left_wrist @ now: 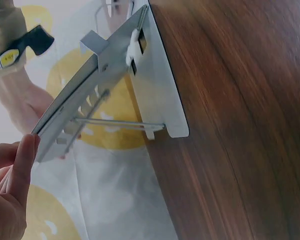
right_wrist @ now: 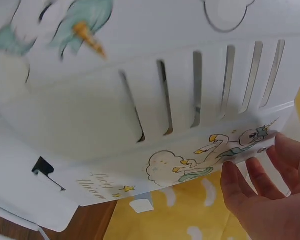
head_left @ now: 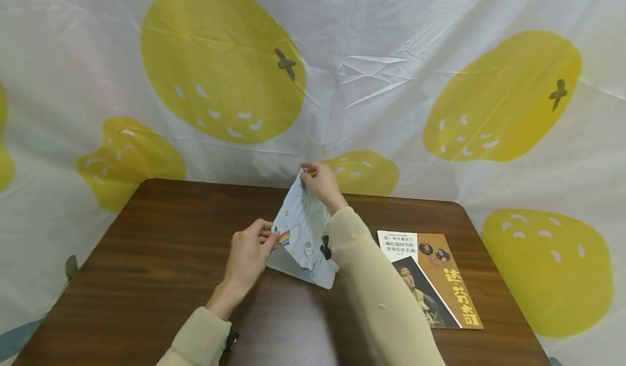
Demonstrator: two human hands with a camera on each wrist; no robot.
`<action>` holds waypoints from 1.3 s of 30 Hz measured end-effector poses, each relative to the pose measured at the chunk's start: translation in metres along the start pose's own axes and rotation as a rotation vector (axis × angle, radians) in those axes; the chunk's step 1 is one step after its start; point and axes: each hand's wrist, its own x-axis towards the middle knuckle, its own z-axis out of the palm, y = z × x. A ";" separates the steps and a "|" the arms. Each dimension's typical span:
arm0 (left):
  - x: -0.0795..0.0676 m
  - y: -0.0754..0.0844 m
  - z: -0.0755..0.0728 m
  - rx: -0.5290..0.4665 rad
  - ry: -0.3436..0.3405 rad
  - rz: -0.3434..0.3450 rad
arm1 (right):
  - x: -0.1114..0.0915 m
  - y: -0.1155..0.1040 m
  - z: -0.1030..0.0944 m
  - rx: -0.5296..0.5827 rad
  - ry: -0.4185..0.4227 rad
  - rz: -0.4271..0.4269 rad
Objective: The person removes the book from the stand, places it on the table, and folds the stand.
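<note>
A white folding book stand [head_left: 295, 222] printed with unicorns and a rainbow stands partly raised at the middle of the table. My left hand [head_left: 248, 254] pinches the left edge of its slotted panel. At the panel's top edge, my right hand [head_left: 321, 184] grips with thumb and fingers, seen closer in the right wrist view. Below the tilted panel, the pale base plate [left_wrist: 162, 95] rests on the table. A thin wire strut [left_wrist: 120, 123] links panel and base behind. Where its far end sits in the slots is unclear.
A book [head_left: 440, 284] with a brown and white cover lies on the right of the dark wooden table [head_left: 161, 257]. Behind the table hangs a white cloth [head_left: 367, 56] with large yellow fruit shapes.
</note>
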 end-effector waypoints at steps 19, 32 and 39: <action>-0.002 0.009 0.018 0.145 -0.029 0.049 | 0.001 -0.010 0.010 0.036 -0.135 -0.033; -0.001 0.016 0.032 0.148 -0.078 0.057 | -0.001 -0.015 0.012 0.012 -0.217 -0.091; -0.001 0.016 0.036 0.143 -0.083 0.065 | -0.005 -0.016 0.010 0.008 -0.249 -0.113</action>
